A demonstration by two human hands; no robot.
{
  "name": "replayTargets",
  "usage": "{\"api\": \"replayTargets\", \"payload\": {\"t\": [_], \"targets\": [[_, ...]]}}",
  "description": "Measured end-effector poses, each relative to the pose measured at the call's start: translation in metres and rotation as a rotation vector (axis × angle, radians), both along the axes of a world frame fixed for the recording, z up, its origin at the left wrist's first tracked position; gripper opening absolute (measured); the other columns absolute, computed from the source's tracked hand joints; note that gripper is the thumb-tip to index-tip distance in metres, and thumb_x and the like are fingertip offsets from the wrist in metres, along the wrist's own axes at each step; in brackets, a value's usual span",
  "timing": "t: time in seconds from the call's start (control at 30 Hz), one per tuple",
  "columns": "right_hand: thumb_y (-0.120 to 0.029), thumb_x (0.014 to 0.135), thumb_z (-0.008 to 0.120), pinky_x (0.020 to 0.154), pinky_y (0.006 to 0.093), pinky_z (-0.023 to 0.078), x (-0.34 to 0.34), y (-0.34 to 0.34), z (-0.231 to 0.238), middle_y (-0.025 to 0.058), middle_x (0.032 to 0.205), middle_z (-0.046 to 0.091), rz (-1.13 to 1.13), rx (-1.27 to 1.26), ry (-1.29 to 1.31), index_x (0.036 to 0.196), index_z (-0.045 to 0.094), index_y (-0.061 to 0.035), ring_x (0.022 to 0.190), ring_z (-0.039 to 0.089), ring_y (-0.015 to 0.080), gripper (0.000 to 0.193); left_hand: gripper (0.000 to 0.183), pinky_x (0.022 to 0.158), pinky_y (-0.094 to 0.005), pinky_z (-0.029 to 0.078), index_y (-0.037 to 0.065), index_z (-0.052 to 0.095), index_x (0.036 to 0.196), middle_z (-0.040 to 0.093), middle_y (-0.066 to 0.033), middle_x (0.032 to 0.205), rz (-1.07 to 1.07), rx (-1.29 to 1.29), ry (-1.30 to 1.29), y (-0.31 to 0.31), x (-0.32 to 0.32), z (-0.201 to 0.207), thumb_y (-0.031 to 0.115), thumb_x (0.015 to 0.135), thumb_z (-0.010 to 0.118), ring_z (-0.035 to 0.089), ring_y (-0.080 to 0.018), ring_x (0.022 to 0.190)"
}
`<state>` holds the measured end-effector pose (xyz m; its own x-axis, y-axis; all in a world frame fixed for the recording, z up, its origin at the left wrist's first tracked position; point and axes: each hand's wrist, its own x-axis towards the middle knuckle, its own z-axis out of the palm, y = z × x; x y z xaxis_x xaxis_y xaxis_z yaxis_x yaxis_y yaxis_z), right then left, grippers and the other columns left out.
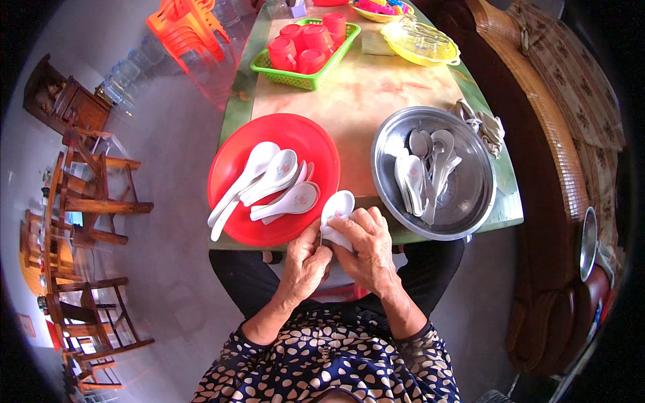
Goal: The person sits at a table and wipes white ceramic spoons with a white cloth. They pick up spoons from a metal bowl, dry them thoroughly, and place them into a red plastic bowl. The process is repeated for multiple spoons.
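Note:
Both my hands meet at the table's near edge around one white ceramic soup spoon [337, 204]. My right hand [366, 248] wraps a white cloth [336, 236] around its handle, and my left hand [306, 262] pinches the same spoon and cloth from the left. Just left of my hands a red round plate [235, 154] carries several white spoons [272, 178]. On my right stands a steel bowl [474, 195] with several more white spoons [423, 171] in it.
A green basket [269, 67] of red cups stands farther back, next to a yellow dish [420, 43]. A crumpled rag [484, 124] lies by the bowl. Wooden chairs [94, 195] stand on the left floor, orange stools [185, 27] beyond; a wooden sofa [557, 168] runs along the right.

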<state>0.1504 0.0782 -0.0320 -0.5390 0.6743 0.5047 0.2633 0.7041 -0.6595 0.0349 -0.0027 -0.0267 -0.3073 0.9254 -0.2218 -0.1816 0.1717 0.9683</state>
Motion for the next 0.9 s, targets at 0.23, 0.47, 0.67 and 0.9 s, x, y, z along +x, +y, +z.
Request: {"api": "replayTargets", "payload": {"t": [0.23,0.47,0.67,0.9], "targets": [[-0.008,0.054,0.071,0.069,0.0385,0.036,-0.02,0.011,0.004,0.0052,0.082,0.051,-0.215,0.209,0.006,0.098,0.064,-0.0129,0.078,0.046,0.0261,0.044,0.047,0.038,-0.0201,0.037,0.003,0.041,0.132,0.047,0.0007,0.063,-0.027,-0.042,-0.085,-0.003,-0.002,0.008,0.0,0.085,0.04,0.04,-0.0047,0.044],[-0.004,0.059,0.07,0.076,0.0398,0.039,-0.028,0.006,-0.004,0.0091,0.089,0.054,-0.336,0.24,0.055,0.105,0.06,-0.0062,0.082,0.048,0.0281,0.047,0.039,0.037,-0.0201,0.038,0.001,0.044,0.13,0.048,0.001,0.064,0.06,0.051,-0.141,-0.006,0.006,0.005,0.009,0.092,0.041,0.04,-0.0044,0.045],[-0.003,0.062,0.066,0.073,0.0409,0.041,-0.02,-0.005,0.002,0.0146,0.092,0.051,-0.151,0.168,0.02,0.11,0.06,-0.0034,0.083,0.047,0.031,0.049,0.041,0.04,-0.0199,0.037,0.002,0.049,0.124,0.052,0.0007,0.07,0.098,0.09,-0.123,-0.001,0.001,-0.006,0.033,0.1,0.038,0.043,-0.004,0.048],[-0.001,0.059,0.067,0.067,0.0395,0.042,-0.005,-0.018,0.017,0.0128,0.086,0.049,0.037,0.018,-0.094,0.105,0.062,-0.003,0.076,0.046,0.0307,0.046,0.04,0.052,-0.02,0.039,0.005,0.052,0.103,0.053,0.0015,0.077,0.225,0.157,0.051,0.002,0.007,-0.019,0.036,0.102,0.027,0.047,-0.0042,0.063]]}}
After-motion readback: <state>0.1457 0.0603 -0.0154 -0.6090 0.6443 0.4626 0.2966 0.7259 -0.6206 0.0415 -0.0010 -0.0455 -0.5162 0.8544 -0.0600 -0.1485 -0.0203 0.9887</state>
